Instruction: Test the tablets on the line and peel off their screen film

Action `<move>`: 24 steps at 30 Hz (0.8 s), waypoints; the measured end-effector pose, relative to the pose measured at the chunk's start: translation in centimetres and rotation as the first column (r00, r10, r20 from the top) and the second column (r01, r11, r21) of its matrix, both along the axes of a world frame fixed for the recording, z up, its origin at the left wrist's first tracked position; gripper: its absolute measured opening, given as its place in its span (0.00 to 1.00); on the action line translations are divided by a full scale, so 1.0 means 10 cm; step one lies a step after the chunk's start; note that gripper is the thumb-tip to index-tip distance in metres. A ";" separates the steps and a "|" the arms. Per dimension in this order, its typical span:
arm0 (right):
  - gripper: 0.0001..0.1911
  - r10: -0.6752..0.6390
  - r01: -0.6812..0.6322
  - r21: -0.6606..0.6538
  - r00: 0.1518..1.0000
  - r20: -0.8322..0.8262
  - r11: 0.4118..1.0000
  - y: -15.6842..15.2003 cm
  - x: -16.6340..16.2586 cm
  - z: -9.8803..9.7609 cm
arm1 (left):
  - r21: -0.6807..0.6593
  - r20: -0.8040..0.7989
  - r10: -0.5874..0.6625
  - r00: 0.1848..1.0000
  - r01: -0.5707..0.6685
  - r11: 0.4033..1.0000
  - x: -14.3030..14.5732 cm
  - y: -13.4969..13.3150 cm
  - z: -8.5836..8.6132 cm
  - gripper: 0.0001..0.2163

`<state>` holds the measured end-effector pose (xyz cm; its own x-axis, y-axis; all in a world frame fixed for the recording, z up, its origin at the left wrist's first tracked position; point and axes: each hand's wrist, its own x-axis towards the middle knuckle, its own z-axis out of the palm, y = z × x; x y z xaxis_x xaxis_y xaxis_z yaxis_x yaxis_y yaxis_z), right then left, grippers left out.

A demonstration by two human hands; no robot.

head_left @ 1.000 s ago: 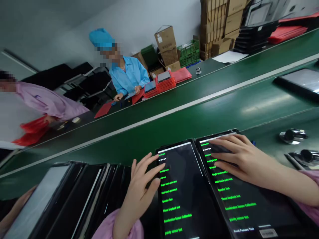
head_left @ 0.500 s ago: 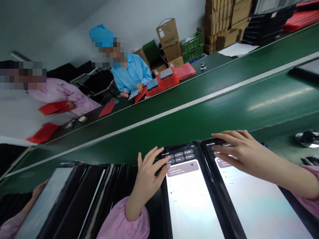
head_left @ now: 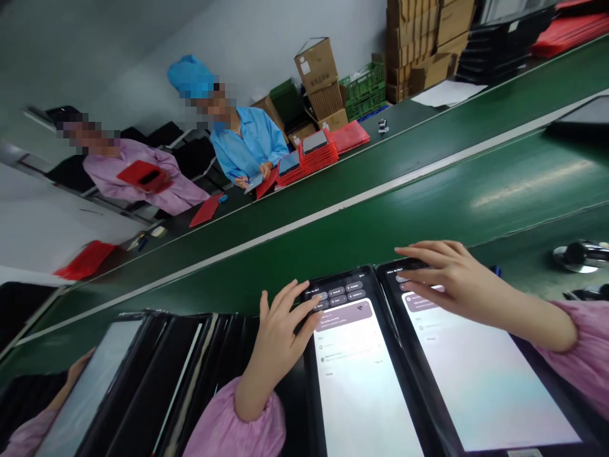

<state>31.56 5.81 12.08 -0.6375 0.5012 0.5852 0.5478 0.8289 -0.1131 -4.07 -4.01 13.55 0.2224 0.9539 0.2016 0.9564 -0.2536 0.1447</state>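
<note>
Two tablets with lit screens lie side by side on the dark green bench in front of me. Over the upper left corner of the left tablet (head_left: 356, 381) is my left hand (head_left: 278, 336), fingers spread, with fingertips at the settings tiles. My right hand (head_left: 447, 285) reaches in from the right above the top of the right tablet (head_left: 485, 381), its fingers stretched out across the tiles there. Neither hand grips anything. Both screens show a drop-down panel with a purple notification over a white page; whether the fingertips touch the glass I cannot tell.
Left of me leans a row of black tablets (head_left: 143, 374), with another person's hand (head_left: 78, 368) behind it. A green conveyor (head_left: 323, 228) runs across. Beyond it, a person in blue (head_left: 257, 139) writes beside red sleeves (head_left: 318, 155); another in pink (head_left: 143, 158) holds a red sleeve. A metal fixture (head_left: 583, 257) sits right.
My view has shifted slightly, showing more of the right tablet. Both hands stay near the tiles. Across the conveyor, the person in pink has raised the red sleeve and moved right in view.
</note>
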 end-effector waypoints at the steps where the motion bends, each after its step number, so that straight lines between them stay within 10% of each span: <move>1: 0.16 -0.025 0.024 -0.019 0.998 -0.064 1.000 -0.01 0.08 0.02 | 0.038 0.010 0.022 1.000 -0.022 0.999 -0.02 -0.04 0.00 0.15; 6: 0.16 -0.380 0.217 -0.400 0.839 -0.390 0.890 -0.12 0.59 0.03 | 0.223 0.201 0.157 0.967 -0.201 0.954 -0.16 -0.34 -0.01 0.14; 10: 0.32 -0.531 0.052 -0.810 0.779 -0.333 0.584 -0.11 0.75 -0.14 | 0.183 0.240 0.112 0.964 -0.158 0.970 -0.07 -0.30 -0.03 0.15; 16: 0.38 -0.605 -0.245 -0.930 0.708 -0.364 0.273 0.00 0.60 -0.22 | -0.029 0.148 -0.028 0.989 0.033 0.999 0.32 0.07 0.05 0.19; 24: 0.36 -0.612 -0.340 -0.920 0.690 -0.386 0.196 0.01 0.67 -0.24 | -0.084 0.075 -0.124 0.989 0.131 0.988 0.49 0.15 0.07 0.21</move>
